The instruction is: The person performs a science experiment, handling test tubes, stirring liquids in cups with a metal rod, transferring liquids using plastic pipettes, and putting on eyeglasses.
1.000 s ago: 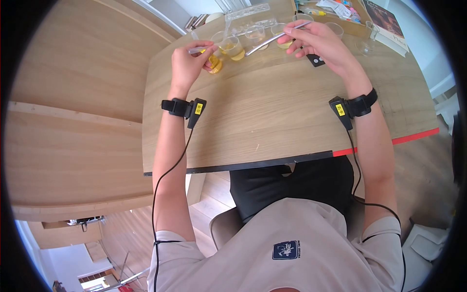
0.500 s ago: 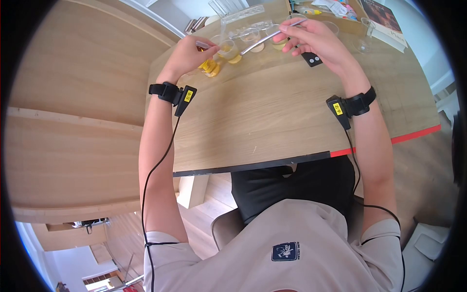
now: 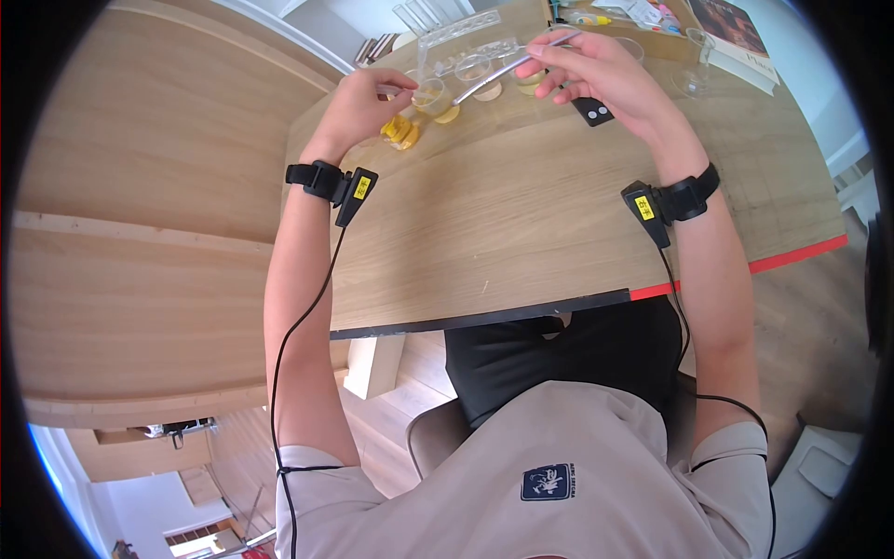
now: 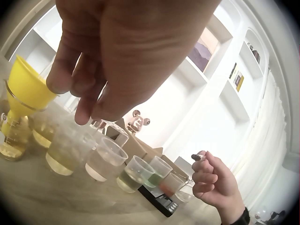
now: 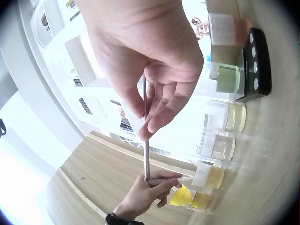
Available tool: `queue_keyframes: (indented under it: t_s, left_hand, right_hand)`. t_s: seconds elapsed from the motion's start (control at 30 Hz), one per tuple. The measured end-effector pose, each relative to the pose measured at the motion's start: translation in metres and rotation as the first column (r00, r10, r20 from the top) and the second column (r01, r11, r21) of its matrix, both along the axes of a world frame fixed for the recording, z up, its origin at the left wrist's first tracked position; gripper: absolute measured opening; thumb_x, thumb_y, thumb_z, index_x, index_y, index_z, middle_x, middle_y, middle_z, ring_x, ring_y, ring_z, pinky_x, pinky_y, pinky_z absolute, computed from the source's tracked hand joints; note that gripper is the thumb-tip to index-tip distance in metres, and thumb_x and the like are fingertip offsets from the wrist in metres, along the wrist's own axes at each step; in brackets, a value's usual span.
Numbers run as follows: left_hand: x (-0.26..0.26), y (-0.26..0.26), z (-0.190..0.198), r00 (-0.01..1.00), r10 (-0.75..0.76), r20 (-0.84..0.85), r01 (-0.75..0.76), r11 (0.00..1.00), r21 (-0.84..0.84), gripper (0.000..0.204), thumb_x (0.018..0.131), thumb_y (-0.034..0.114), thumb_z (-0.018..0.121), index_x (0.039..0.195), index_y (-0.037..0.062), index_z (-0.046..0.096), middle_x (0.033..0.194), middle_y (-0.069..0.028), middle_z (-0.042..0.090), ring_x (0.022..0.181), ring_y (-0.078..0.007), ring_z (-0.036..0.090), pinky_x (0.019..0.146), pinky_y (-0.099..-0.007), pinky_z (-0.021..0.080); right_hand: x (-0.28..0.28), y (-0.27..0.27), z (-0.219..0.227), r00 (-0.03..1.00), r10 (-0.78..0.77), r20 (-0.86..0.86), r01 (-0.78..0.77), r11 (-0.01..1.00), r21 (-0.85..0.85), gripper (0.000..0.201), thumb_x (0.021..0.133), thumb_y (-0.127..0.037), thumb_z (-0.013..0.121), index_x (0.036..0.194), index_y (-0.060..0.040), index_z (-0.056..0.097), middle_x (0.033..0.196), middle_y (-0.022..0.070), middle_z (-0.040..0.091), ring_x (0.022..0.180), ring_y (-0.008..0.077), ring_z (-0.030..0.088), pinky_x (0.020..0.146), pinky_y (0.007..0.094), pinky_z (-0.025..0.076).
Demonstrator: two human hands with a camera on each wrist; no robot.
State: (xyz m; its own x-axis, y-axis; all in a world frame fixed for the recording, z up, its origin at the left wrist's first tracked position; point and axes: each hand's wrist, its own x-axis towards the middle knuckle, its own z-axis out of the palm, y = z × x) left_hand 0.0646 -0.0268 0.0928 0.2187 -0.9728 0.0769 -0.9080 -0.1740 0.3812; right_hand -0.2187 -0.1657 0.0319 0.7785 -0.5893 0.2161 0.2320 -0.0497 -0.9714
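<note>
In the head view the left hand pinches a thin translucent tube beside a cup of pale yellow liquid. The right wrist view shows the tube's pale end near a cup's rim; whether it touches is unclear. A yellow funnel sits in a glass vessel of yellow liquid, left of the cups in the left wrist view. Between thumb and fingers, the right hand holds a slim metal rod, slanting down toward the pale yellow cup. Contact between rod and cup cannot be told.
Several clear cups stand in a row, one with green liquid and one with orange. A black device with round buttons lies near the right hand. Behind are a clear rack, a box of supplies, a book and a glass flask.
Over the last second the left hand has shifted left and turned, leaving more of the yellow funnel visible in the head view. The right hand has moved slightly left with the rod.
</note>
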Motion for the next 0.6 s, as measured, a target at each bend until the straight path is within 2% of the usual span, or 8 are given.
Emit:
queue_keyframes:
  t_s: [0.07,0.13,0.17,0.23,0.33,0.47,0.57,0.6]
  left_hand:
    - [-0.0045,0.0008,0.0044,0.998,0.057,-0.037,-0.057,0.998,-0.005,0.023,0.092,0.018,0.068,0.109,0.0047,0.076,0.09,-0.0111,0.075,0.061,-0.0118,0.063,0.049,-0.0285,0.049]
    - [-0.0096,0.0011,0.0103,0.992,0.126,0.011,-0.126,0.991,0.053,0.02,0.089,0.015,0.071,0.103,0.0024,0.076,0.091,-0.0154,0.075,0.081,-0.0238,0.071,0.075,-0.0393,0.056]
    - [-0.0093,0.0019,0.0093,0.992,0.127,0.011,-0.127,0.99,0.053,0.02,0.089,0.015,0.071,0.103,0.0024,0.076,0.091,-0.0154,0.075,0.081,-0.0238,0.071,0.075,-0.0393,0.056]
    - [-0.0088,0.0032,0.0069,0.962,-0.038,0.271,0.056,0.997,-0.058,0.017,0.088,0.014,0.072,0.099,0.0013,0.076,0.092,-0.0169,0.074,0.082,-0.0298,0.071,0.076,-0.0405,0.055]
    - [-0.0093,0.0023,0.0072,0.938,-0.082,0.337,0.101,0.994,-0.038,0.016,0.087,0.014,0.073,0.096,0.0011,0.076,0.091,-0.0182,0.073,0.083,-0.0341,0.069,0.078,-0.041,0.054]
    - [-0.0084,0.0019,0.003,0.943,-0.056,0.328,0.061,0.998,-0.005,0.016,0.087,0.015,0.073,0.093,0.0015,0.076,0.086,-0.0175,0.072,0.083,-0.0341,0.068,0.078,-0.0408,0.054]
    - [-0.0063,0.0009,0.0012,0.931,-0.105,0.348,0.138,0.988,-0.07,0.018,0.089,0.018,0.072,0.094,0.0023,0.077,0.083,-0.0163,0.072,0.079,-0.034,0.068,0.076,-0.0406,0.054]
    - [-0.009,0.001,0.0047,0.945,-0.089,0.314,0.099,0.995,-0.017,0.018,0.09,0.02,0.071,0.095,0.0032,0.077,0.083,-0.0155,0.072,0.078,-0.0338,0.068,0.076,-0.0408,0.054]
  right_hand:
    - [-0.0002,0.0001,-0.0004,1.0,0.002,0.003,-0.002,1.0,-0.009,0.035,0.099,-0.033,0.064,0.119,-0.0042,0.065,0.109,0.0089,0.074,0.088,0.0113,0.069,0.075,0.0232,0.055]
    - [0.0006,0.0017,0.0006,1.0,-0.012,-0.01,0.012,1.0,0.002,0.031,0.1,-0.034,0.064,0.117,-0.0078,0.063,0.107,0.0075,0.073,0.084,0.0086,0.065,0.072,0.0215,0.052]
    - [0.0008,0.0015,0.0005,1.0,-0.011,-0.01,0.011,1.0,0.002,0.031,0.1,-0.034,0.064,0.117,-0.0078,0.063,0.107,0.0075,0.073,0.084,0.0086,0.065,0.072,0.0215,0.052]
    - [0.0009,0.0008,0.0002,1.0,-0.009,-0.002,0.009,1.0,0.003,0.032,0.1,-0.034,0.064,0.117,-0.0078,0.063,0.107,0.0074,0.073,0.084,0.0086,0.065,0.072,0.0217,0.052]
    - [-0.0007,0.0015,0.0007,1.0,-0.017,0.0,0.017,1.0,-0.005,0.032,0.1,-0.034,0.064,0.117,-0.0079,0.063,0.107,0.0073,0.073,0.083,0.0086,0.066,0.072,0.0216,0.052]
    - [-0.0005,0.0008,0.0004,1.0,-0.017,0.01,0.017,1.0,-0.006,0.032,0.1,-0.034,0.064,0.118,-0.0079,0.063,0.107,0.0073,0.073,0.084,0.0085,0.066,0.072,0.0213,0.052]
    - [-0.0001,0.0007,-0.0004,0.999,-0.033,0.001,0.033,0.999,0.001,0.032,0.1,-0.034,0.064,0.118,-0.0076,0.063,0.107,0.0073,0.073,0.084,0.0085,0.066,0.072,0.0212,0.052]
    - [-0.0006,0.0011,-0.0002,0.999,-0.031,0.006,0.031,1.0,0.0,0.032,0.1,-0.034,0.064,0.118,-0.0075,0.063,0.107,0.0074,0.073,0.084,0.0085,0.066,0.072,0.0214,0.052]
